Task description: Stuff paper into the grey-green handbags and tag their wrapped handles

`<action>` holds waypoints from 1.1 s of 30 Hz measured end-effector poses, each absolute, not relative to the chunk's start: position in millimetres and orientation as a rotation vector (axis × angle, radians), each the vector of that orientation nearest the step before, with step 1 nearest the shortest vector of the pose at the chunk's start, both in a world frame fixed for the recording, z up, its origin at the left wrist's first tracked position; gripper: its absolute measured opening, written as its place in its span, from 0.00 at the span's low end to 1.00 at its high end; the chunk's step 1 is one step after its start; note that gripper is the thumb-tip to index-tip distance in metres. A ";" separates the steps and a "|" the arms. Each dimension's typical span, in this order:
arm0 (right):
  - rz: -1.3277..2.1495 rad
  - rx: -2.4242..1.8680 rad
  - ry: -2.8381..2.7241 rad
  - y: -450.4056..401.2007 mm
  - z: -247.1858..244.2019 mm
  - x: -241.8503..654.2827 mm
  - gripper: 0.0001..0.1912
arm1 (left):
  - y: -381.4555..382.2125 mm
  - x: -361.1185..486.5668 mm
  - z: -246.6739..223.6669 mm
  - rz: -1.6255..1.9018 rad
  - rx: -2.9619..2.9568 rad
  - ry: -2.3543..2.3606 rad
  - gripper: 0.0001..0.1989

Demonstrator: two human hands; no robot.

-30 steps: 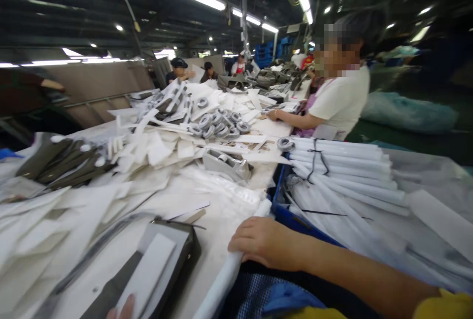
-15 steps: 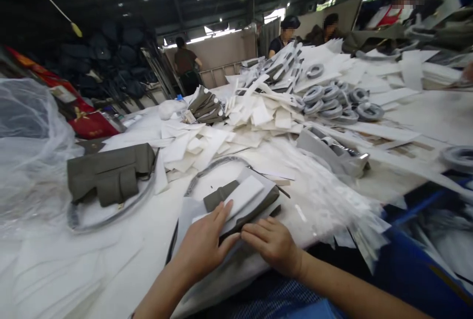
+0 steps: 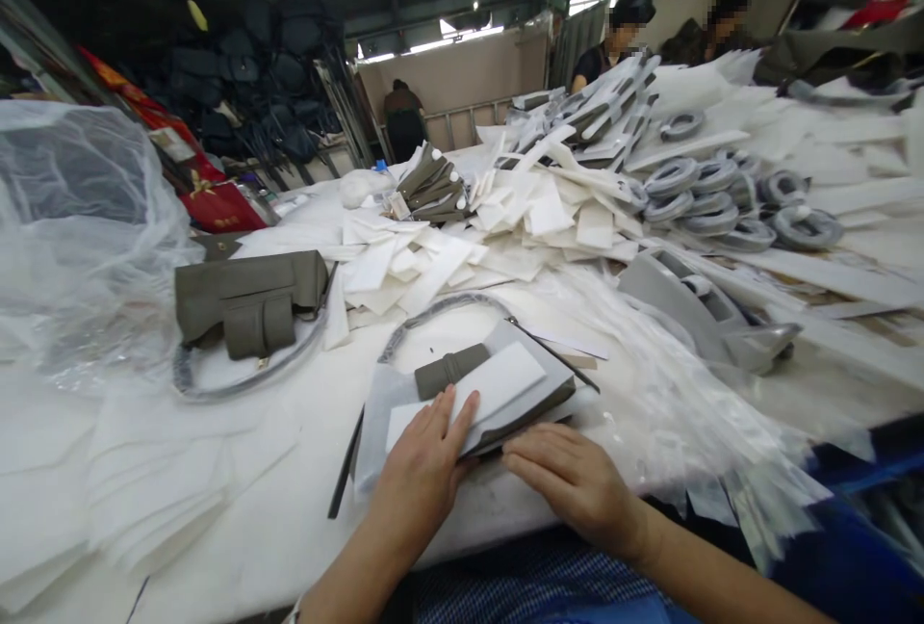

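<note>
At the near edge of a white worktable, an olive bag lies under a white strip, best pressed evenly by the spread left hand, while the right hand, fingers together, grip unclear, steadies its side.

The single view looked from the person's head, above the near side of the olive bag, facing forward and steeply enough down to take in the table around it. It sat close to the bag, with the left hand and right hand low in view, and reached far beyond it to co-workers in the background
</note>
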State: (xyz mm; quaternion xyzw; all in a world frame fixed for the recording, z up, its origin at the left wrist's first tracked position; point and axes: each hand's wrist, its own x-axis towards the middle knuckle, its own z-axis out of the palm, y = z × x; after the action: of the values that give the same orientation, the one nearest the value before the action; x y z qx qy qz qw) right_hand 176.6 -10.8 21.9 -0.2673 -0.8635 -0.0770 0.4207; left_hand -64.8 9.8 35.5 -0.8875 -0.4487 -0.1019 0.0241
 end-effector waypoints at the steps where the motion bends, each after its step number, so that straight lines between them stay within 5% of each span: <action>1: -0.212 -0.646 -2.215 -7.1 29.0 181.6 0.14 | 8.5 -63.6 33.7 -0.328 -2.729 -1.390 0.36; 9: -0.177 -0.923 -2.519 42.2 42.9 222.0 0.44 | 2.5 -58.2 28.5 -0.355 -2.674 -1.436 0.36; 16: 0.244 -1.259 -1.878 18.4 9.1 231.7 0.34 | 2.7 -59.7 40.2 -0.357 -2.768 -1.507 0.39; 26: 0.371 -1.317 -1.796 14.0 -6.3 207.6 0.29 | 1.3 -58.4 42.0 -0.348 -2.781 -1.525 0.41; 33: 0.012 -1.102 -2.055 19.7 24.9 217.1 0.38 | 0.7 -59.7 33.8 -0.390 -2.727 -1.518 0.39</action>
State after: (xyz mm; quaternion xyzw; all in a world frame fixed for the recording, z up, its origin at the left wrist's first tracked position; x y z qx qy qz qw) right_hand 217.1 19.7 24.9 -0.4344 -0.8101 0.0047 0.3937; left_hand -59.7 0.7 33.8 -0.8670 -0.4826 -0.1239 -0.0020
